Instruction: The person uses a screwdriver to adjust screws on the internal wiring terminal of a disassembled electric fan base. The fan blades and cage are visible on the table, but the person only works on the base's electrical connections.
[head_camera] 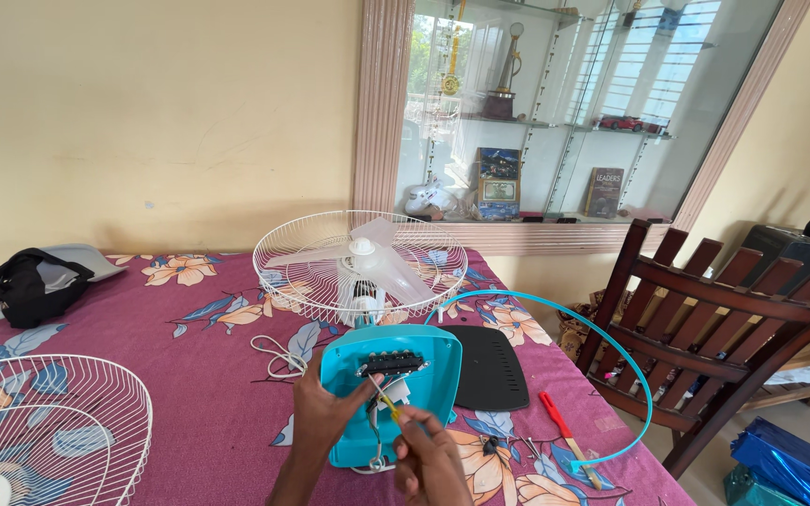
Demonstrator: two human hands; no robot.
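My right hand has its fingers closed around a yellow-tipped screwdriver poking into the turquoise fan base, my left hand clasps that base's edge, with a black cover plate beside it on the floral tabletop.

Table is wearing a maroon floral cloth, carrying fan with rear grille, loose front grille, black bag, black cover plate, red-handled tool, turquoise fan base.
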